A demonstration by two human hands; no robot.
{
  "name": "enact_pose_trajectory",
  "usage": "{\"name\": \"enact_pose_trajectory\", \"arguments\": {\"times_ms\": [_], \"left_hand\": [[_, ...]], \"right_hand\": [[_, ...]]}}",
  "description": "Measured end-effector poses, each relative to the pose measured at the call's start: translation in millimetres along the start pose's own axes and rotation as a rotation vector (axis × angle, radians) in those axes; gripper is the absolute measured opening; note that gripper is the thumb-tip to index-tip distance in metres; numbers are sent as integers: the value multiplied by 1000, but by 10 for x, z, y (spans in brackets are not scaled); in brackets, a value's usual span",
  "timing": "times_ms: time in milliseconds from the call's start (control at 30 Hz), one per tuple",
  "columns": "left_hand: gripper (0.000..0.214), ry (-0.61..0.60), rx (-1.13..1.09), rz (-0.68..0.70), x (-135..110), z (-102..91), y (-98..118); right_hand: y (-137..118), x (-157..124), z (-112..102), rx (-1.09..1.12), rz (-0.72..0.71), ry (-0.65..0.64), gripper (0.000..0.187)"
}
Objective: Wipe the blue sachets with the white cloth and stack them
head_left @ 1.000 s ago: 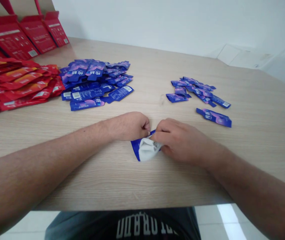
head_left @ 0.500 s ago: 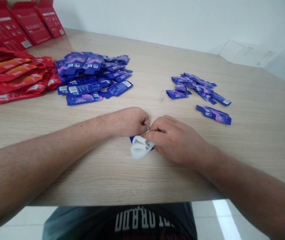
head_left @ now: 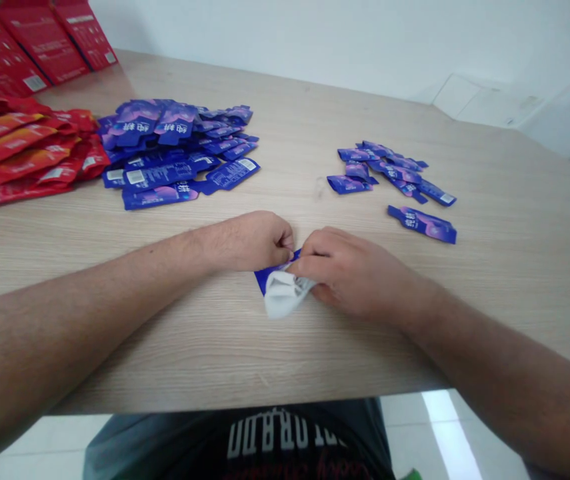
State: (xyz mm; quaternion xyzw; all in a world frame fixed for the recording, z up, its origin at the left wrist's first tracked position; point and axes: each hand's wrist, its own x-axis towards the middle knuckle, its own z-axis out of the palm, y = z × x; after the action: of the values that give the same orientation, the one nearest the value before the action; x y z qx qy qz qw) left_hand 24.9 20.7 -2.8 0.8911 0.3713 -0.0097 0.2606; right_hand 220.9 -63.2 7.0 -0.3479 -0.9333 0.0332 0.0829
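On the table in front of me lies a blue sachet, partly covered by my hands and a crumpled white wipe. My left hand is closed, its fingertips pinching the sachet's upper edge. Close beside it, my right hand is closed on the wipe, pressing it against the sachet. The fingertips of both hands nearly meet. A single blue-purple sachet lies flat to the right of my right hand.
A big pile of blue sachets lies at the left back, next to stacked red pouches. Red boxes stand behind them by the wall. A smaller group of blue sachets sits at the right back. The table's front edge is near my body.
The right hand with the wipe has slid slightly away from the left hand, so more of the blue sachet shows. The whole view has shifted a little.
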Motion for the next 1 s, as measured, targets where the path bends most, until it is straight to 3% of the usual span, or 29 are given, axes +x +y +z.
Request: {"name": "enact_pose_trajectory", "arguments": {"times_ms": [100, 267, 433, 600, 733, 833, 900, 1000], "left_hand": [[19, 2, 10, 3, -1, 0, 6], [19, -5, 27, 6, -5, -4, 13], [19, 11, 27, 23, -7, 6, 19], [19, 5, 48, 33, -16, -20, 34], [18, -4, 25, 32, -29, -22, 44], [17, 7, -32, 3, -31, -27, 38], [18, 87, -69, -37, -20, -51, 14], [19, 334, -71, -89, -3, -126, -42]], "right_hand": [[54, -18, -9, 1, 94, 19, 23], [80, -37, -2, 20, -9, 28, 21], [147, -60, -34, 27, 105, -6, 23], [44, -14, 26, 87, -76, 33, 26], [431, -74, 11, 80, 36, 33, 23], [814, -140, -27, 1, 139, 196, 20], [947, -162, -50, -1, 227, 293, 17], [958, -161, -71, 29, 308, 385, 17]]}}
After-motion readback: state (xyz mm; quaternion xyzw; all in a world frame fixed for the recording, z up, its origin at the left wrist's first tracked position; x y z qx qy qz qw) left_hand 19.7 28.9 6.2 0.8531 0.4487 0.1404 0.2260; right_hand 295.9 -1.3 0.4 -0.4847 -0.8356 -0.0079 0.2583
